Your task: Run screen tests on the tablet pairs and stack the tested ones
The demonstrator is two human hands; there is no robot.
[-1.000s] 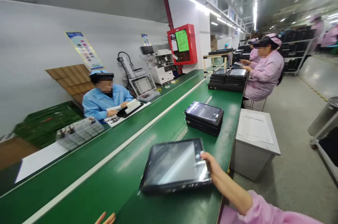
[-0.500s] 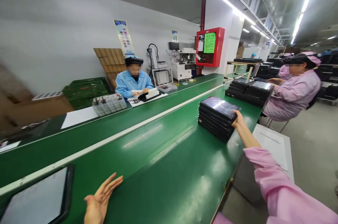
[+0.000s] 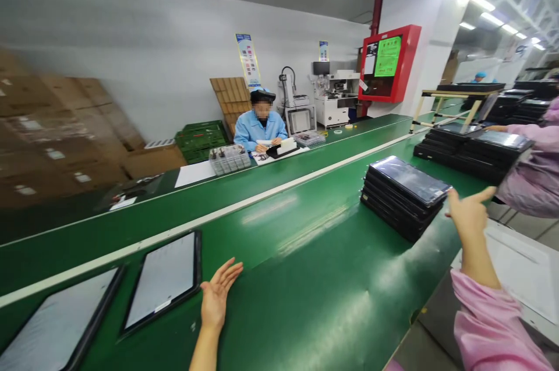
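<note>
My left hand (image 3: pixel 218 296) lies open, palm up, on the green table (image 3: pixel 305 295), just right of a flat dark-framed tablet (image 3: pixel 163 279). A second tablet (image 3: pixel 52 324) lies further left. My right hand (image 3: pixel 468 212), in a pink sleeve, hovers open just right of a stack of black tablets (image 3: pixel 404 195), apart from it and holding nothing.
Across the green conveyor belt (image 3: pixel 244 184) sits a person in blue (image 3: pixel 260 126) with a grey tray (image 3: pixel 229 159). A person in pink (image 3: pixel 535 176) sits at right behind more tablet stacks (image 3: pixel 476 152). A white-topped box (image 3: pixel 519 269) stands beside me. Cardboard boxes (image 3: pixel 52 126) line the left wall.
My right hand set the tablet on the stack and has come off it. My view turned left, bringing two tablets into view by my left hand.
</note>
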